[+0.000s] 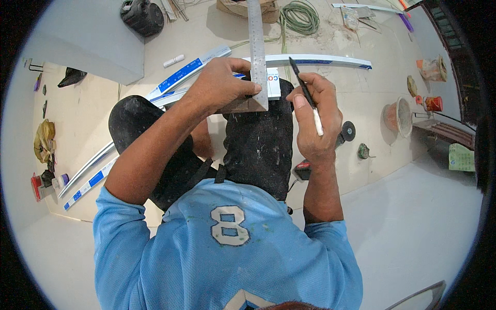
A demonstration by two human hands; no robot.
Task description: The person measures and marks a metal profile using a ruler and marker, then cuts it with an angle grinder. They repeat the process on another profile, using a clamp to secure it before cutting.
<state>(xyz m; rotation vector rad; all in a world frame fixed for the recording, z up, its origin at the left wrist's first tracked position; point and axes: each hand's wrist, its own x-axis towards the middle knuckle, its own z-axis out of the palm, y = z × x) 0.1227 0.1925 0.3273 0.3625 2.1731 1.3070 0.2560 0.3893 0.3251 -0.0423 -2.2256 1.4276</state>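
Observation:
My left hand is closed on a metal try square, its thumb pressed on the ruled blade. The blade points away from me. Its stock lies crosswise above my thighs. Under the square, the end of a white profile with printed film shows over my right knee; my hand and the square hide part of it. My right hand grips a slim black-and-white marker between thumb and fingers. The marker's dark end points up and away, just right of the profile and apart from it.
Film-covered strips lie ahead, and more strips lie at left. A coil of green cable and a black container are farther off. To the right are an angle grinder, a bucket and a red tub.

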